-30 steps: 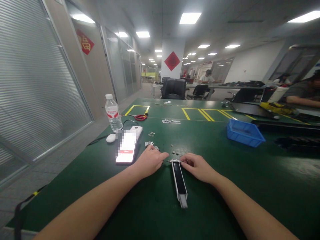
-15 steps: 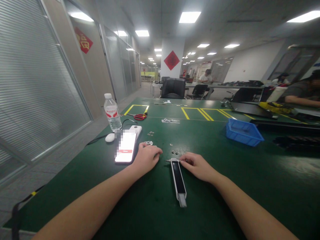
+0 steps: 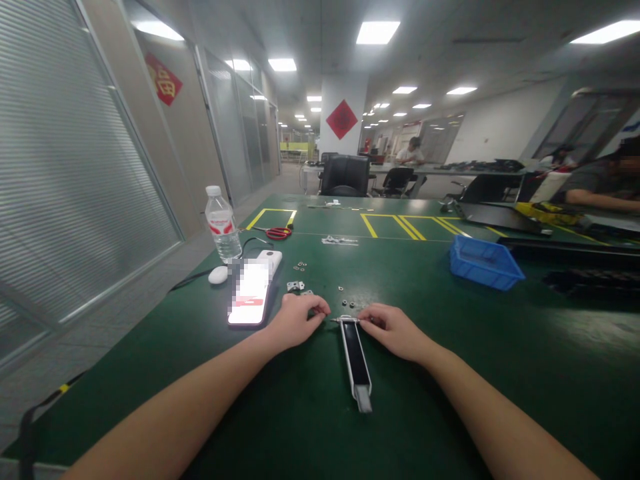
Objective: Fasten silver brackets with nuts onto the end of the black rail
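A long narrow device point(image 3: 356, 357) with a white frame and a black face lies on the green table, a grey tab sticking out of its near end. Across its far end runs a thin metal rod point(image 3: 336, 320). The fingertips of my right hand point(image 3: 397, 331) are closed on the rod's right end. My left hand point(image 3: 296, 321) is just beyond the rod's left tip, thumb and fingers pinched together; anything between them is too small to make out. Two small dark nuts point(image 3: 349, 304) and a small ring point(image 3: 341, 289) lie beyond the device. Metal brackets point(image 3: 295, 286) lie behind my left hand.
To the left are a lit phone point(image 3: 249, 293), a white mouse-like object point(image 3: 218, 275), a water bottle point(image 3: 223, 227) and red-handled scissors point(image 3: 278, 233). Several small washers point(image 3: 300, 266) lie beyond the brackets. A blue bin point(image 3: 485, 263) stands at right. A person point(image 3: 600, 187) sits far right.
My left hand has moved right, toward the rod's left tip, and its fingers have come together, uncovering more of the brackets. The right hand stays at the rod.
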Action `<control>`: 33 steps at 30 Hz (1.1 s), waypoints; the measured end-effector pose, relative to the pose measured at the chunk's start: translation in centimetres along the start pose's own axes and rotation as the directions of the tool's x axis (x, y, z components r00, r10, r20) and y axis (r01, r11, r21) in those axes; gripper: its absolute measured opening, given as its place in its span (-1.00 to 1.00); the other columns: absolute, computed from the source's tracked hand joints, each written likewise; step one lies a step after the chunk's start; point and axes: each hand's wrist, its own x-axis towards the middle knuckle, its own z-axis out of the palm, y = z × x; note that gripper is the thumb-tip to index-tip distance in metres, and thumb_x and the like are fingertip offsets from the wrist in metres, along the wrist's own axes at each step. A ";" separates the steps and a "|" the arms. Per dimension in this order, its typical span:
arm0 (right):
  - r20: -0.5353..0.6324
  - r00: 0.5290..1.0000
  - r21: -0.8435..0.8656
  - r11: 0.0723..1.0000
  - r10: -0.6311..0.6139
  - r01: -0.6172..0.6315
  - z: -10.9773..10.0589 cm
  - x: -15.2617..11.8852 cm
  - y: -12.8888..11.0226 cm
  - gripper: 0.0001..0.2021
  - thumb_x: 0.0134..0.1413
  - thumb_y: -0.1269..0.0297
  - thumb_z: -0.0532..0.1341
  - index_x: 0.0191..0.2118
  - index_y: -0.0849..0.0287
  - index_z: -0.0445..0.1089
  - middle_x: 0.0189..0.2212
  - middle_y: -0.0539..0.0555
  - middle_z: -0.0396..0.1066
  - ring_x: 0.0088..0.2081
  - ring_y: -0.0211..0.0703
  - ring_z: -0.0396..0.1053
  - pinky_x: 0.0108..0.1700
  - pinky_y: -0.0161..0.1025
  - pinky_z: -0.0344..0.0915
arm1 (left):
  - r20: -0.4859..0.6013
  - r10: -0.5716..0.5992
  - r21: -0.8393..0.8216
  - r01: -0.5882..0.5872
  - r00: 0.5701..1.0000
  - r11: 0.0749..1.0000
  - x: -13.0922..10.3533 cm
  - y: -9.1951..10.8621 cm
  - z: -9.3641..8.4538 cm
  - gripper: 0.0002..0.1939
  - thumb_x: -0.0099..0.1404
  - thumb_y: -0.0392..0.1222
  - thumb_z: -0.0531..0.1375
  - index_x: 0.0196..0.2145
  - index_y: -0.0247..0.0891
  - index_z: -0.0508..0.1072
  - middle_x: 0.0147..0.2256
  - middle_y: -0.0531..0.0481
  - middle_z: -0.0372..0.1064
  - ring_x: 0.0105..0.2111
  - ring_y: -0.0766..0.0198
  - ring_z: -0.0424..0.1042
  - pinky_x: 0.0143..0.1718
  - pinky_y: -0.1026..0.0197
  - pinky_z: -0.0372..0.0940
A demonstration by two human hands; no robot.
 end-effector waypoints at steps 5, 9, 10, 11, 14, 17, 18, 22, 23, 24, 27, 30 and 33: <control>0.001 1.000 -0.010 1.000 0.005 -0.005 -0.1 0.0 -0.3 -0.81 0.14 0.31 0.09 -0.28 0.20 0.45 -0.38 0.06 0.39 -0.40 -0.23 0.27 -0.34 -0.27 0.21 | 0.043 0.004 -0.008 -0.004 0.999 1.000 -0.2 0.6 -0.1 -0.85 0.21 -0.34 0.11 -0.32 -0.21 0.46 -0.31 0.08 0.49 -0.25 0.24 0.44 0.01 0.03 0.10; 0.000 1.000 -0.010 1.000 0.005 -0.005 -0.1 -0.1 -0.3 -0.81 0.15 0.31 0.09 -0.28 0.19 0.45 -0.37 0.06 0.38 -0.40 -0.23 0.27 -0.33 -0.27 0.21 | 0.066 0.025 -0.016 -0.024 0.997 1.000 -0.2 0.6 -0.2 -0.86 0.24 -0.34 0.11 -0.31 -0.21 0.45 -0.30 0.09 0.48 -0.25 0.25 0.43 0.02 0.02 0.07; 0.001 1.000 -0.009 1.000 0.004 -0.004 -0.1 -0.1 -0.3 -0.81 0.15 0.31 0.09 -0.27 0.19 0.45 -0.37 0.06 0.38 -0.40 -0.23 0.27 -0.33 -0.27 0.21 | 0.068 0.030 -0.016 -0.029 0.997 0.999 -0.2 0.6 -0.1 -0.87 0.24 -0.34 0.11 -0.31 -0.21 0.45 -0.30 0.09 0.48 -0.25 0.25 0.43 0.02 0.02 0.07; 0.002 1.000 -0.009 1.000 0.004 -0.004 -0.1 -0.1 -0.3 -0.81 0.15 0.31 0.09 -0.27 0.19 0.45 -0.37 0.07 0.38 -0.40 -0.23 0.27 -0.33 -0.27 0.21 | 0.067 0.034 -0.016 -0.033 0.997 0.999 -0.2 0.5 -0.1 -0.87 0.24 -0.33 0.10 -0.31 -0.21 0.44 -0.31 0.09 0.47 -0.24 0.25 0.43 0.02 0.01 0.06; 0.000 1.000 -0.014 1.000 0.002 -0.002 -0.1 -0.1 -0.2 -0.81 0.14 0.32 0.09 -0.28 0.21 0.45 -0.38 0.07 0.38 -0.40 -0.22 0.27 -0.33 -0.26 0.21 | 0.063 0.050 -0.013 -0.049 0.997 0.999 -0.1 0.2 0.1 -0.87 0.25 -0.32 0.11 -0.30 -0.20 0.44 -0.31 0.09 0.47 -0.25 0.26 0.42 0.01 0.03 0.06; -0.008 1.000 -0.017 1.000 -0.007 0.006 0.0 -0.1 -0.2 -0.82 0.15 0.33 0.09 -0.28 0.21 0.45 -0.39 0.06 0.37 -0.41 -0.23 0.26 -0.33 -0.26 0.21 | 0.060 0.057 -0.008 -0.057 0.997 0.998 -0.1 0.1 0.3 -0.87 0.26 -0.32 0.10 -0.29 -0.19 0.44 -0.30 0.11 0.47 -0.25 0.27 0.42 0.00 0.03 0.05; -0.009 1.000 -0.020 1.000 -0.010 0.010 0.0 -0.1 -0.1 -0.82 0.15 0.33 0.09 -0.28 0.20 0.44 -0.38 0.06 0.37 -0.40 -0.23 0.26 -0.33 -0.27 0.21 | 0.060 0.055 -0.007 -0.054 0.997 0.999 -0.1 0.1 0.3 -0.87 0.27 -0.32 0.10 -0.29 -0.19 0.44 -0.30 0.11 0.47 -0.25 0.27 0.42 0.01 0.03 0.04; -0.012 1.000 -0.045 0.999 -0.022 0.021 0.2 0.0 -0.1 -0.84 0.15 0.34 0.09 -0.30 0.20 0.42 -0.40 0.05 0.36 -0.39 -0.23 0.27 -0.32 -0.28 0.21 | 0.060 0.041 -0.005 -0.040 0.997 0.999 -0.2 0.2 0.5 -0.86 0.26 -0.32 0.10 -0.28 -0.18 0.44 -0.30 0.11 0.48 -0.25 0.26 0.42 0.01 0.03 0.02; -0.012 1.000 -0.049 0.999 -0.022 0.021 0.2 0.0 -0.1 -0.84 0.15 0.35 0.09 -0.31 0.20 0.42 -0.40 0.05 0.36 -0.39 -0.24 0.27 -0.33 -0.29 0.20 | 0.056 0.039 -0.003 -0.039 0.998 0.999 -0.2 0.3 0.5 -0.85 0.26 -0.33 0.10 -0.28 -0.18 0.44 -0.29 0.11 0.48 -0.24 0.26 0.42 0.00 0.03 0.02; -0.011 1.000 -0.052 0.998 -0.020 0.019 0.2 0.0 -0.1 -0.84 0.15 0.35 0.09 -0.31 0.20 0.42 -0.40 0.05 0.36 -0.39 -0.24 0.26 -0.33 -0.29 0.20 | 0.050 0.037 -0.003 -0.037 0.998 0.999 -0.2 0.3 0.5 -0.85 0.26 -0.33 0.09 -0.28 -0.18 0.44 -0.29 0.11 0.48 -0.24 0.25 0.42 0.00 0.03 0.02; -0.006 1.000 -0.055 0.998 -0.015 0.015 0.2 0.0 -0.3 -0.84 0.15 0.36 0.09 -0.31 0.21 0.42 -0.40 0.05 0.35 -0.39 -0.23 0.26 -0.33 -0.29 0.20 | 0.029 0.032 -0.011 -0.032 0.999 0.999 -0.2 0.4 0.6 -0.84 0.24 -0.34 0.10 -0.28 -0.18 0.44 -0.29 0.11 0.48 -0.24 0.25 0.42 0.00 0.04 0.03; -0.002 1.000 -0.053 0.998 -0.014 0.014 0.1 0.0 -0.3 -0.85 0.16 0.37 0.09 -0.31 0.21 0.41 -0.40 0.05 0.35 -0.39 -0.23 0.26 -0.32 -0.29 0.20 | 0.003 0.041 -0.016 -0.041 0.999 0.999 -0.3 0.3 0.6 -0.87 0.21 -0.33 0.12 -0.31 -0.20 0.45 -0.32 0.09 0.47 -0.28 0.26 0.42 -0.03 0.08 0.08; -0.007 1.000 -0.053 0.998 -0.020 0.020 0.1 0.0 -0.3 -0.85 0.15 0.37 0.09 -0.31 0.20 0.41 -0.40 0.05 0.35 -0.39 -0.23 0.27 -0.32 -0.30 0.20 | -0.016 0.049 -0.016 -0.049 0.999 0.999 -0.2 0.3 0.5 -0.89 0.19 -0.31 0.13 -0.33 -0.22 0.45 -0.37 0.08 0.46 -0.32 0.28 0.42 -0.07 0.12 0.12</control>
